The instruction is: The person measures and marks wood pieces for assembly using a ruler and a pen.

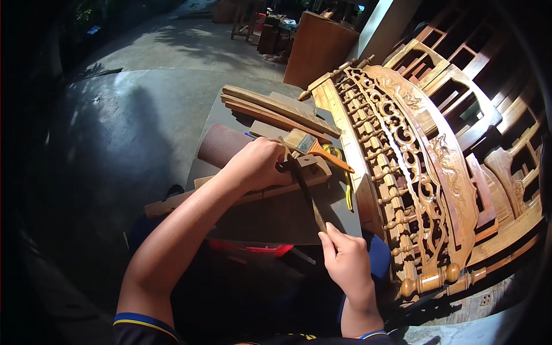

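Note:
My right hand (348,259) is closed around the near end of a long, dark, narrow file (309,198). The file slants up and left, and its far end meets a wooden piece (313,167) with small holes in its end. Over that piece my left hand (267,164) is closed, gripping it beside the file's tip; its fingertips are partly hidden. Just beyond lies a flat paintbrush (303,141) with an orange handle. A yellow tape measure (332,151) sits behind that handle, and a yellow-handled tool (349,192) rests to its right.
Wooden strips (276,112) and a brown roll (221,145) lie on the grey work surface (230,221). A carved, varnished wooden panel (402,155) with turned spindles stands close on the right, chair frames (460,86) behind it. Something red (270,250) lies below the near edge.

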Demonstrator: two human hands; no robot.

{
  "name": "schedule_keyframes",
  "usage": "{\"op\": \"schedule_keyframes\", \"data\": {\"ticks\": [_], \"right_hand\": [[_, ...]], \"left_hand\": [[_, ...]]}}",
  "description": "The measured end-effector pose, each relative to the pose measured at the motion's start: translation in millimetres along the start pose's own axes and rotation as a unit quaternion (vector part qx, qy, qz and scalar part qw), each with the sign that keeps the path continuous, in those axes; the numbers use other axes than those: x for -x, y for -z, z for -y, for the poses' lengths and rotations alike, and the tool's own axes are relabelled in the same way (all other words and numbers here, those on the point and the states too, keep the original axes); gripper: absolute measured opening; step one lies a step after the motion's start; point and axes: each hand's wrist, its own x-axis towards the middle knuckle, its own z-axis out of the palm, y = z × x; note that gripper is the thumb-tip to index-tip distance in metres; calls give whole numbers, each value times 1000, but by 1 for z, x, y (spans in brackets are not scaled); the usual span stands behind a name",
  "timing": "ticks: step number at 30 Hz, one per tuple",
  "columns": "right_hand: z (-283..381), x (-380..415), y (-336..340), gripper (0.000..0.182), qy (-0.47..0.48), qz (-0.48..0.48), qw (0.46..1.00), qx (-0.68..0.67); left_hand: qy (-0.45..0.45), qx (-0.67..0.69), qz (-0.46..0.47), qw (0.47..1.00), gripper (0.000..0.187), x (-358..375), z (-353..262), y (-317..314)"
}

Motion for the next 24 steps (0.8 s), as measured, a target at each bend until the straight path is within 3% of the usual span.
{"op": "schedule_keyframes", "data": {"ticks": [3,5,7,9,14,18,21,22,24], "right_hand": [[-14,18,7,21,-3,-30,999,-42],[-10,-4,5,21,-6,-9,999,-44],[-18,-32,-12,23,25,-5,999,-35],[-16,-35,-10,23,28,4,999,-33],[-17,14,2,25,-4,-2,999,-36],[-18,-40,-23,26,18,-1,1000,-18],[-20,-22,-13,24,22,-5,1000,-18],[-11,-6,-2,24,-20,29,999,3],[-12,15,-3,24,-5,-21,999,-26]], "left_hand": [[22,11,30,999,37,-2,-4,4],[-8,8,-17,1000,37,-1,-1,-1],[51,3,29,998,40,-2,-13,9],[31,-3,22,999,40,-5,-7,7],[15,8,13,1000,39,-3,-2,2],[53,-8,53,997,34,-3,-13,9],[32,9,23,999,33,-1,-9,6],[13,12,19,1000,32,-2,-5,3],[39,14,14,999,32,0,-8,3]]}}
